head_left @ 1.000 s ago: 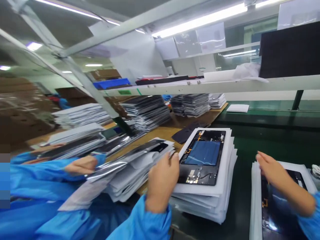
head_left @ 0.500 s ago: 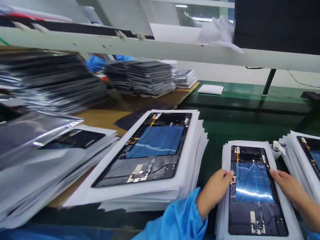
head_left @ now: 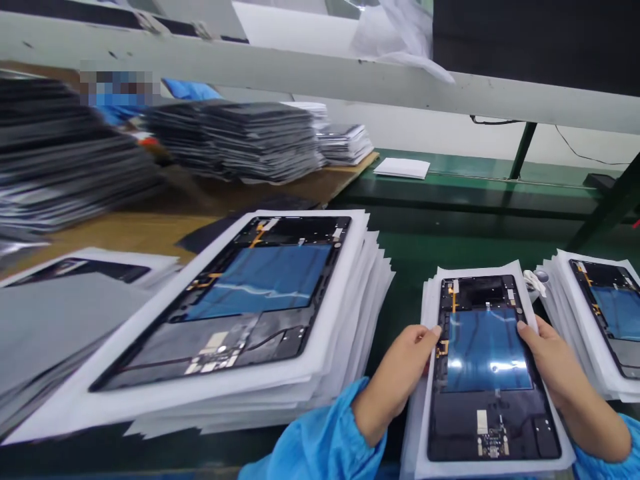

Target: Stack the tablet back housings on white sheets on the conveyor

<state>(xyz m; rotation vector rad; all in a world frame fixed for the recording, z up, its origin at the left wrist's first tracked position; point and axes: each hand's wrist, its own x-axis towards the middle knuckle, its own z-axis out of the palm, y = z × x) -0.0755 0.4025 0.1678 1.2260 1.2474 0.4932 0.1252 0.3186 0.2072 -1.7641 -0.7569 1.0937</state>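
An opened tablet (head_left: pixel 487 350), with a blue battery and orange ribbon cables showing, lies face up on a stack of white sheets (head_left: pixel 417 400). My left hand (head_left: pixel 403 373) grips its left edge, thumb on the rim and the other fingers curled underneath. At the opposite edge my right hand (head_left: pixel 555 363) holds on with its thumb on top, its fingers mostly hidden by the tablet and sheets. To the left, a second opened tablet (head_left: pixel 265 280) rests on a thicker sheet stack (head_left: pixel 345 320). A third tablet (head_left: pixel 615 307) sits on sheets at the right edge.
Tall stacks of dark panels (head_left: pixel 260 137) stand at the back left on brown cardboard (head_left: pixel 110 223). White papers (head_left: pixel 403 168) lie on the green bench (head_left: pixel 470 240). A pale beam (head_left: pixel 300 70) crosses above. Part of another person in blue (head_left: pixel 193 89) shows behind the stacks.
The camera view has swung right and slightly down, so everything sits further left and higher. Both hands keep their hold on the tablet's edges. The clear film at far left has mostly left view.
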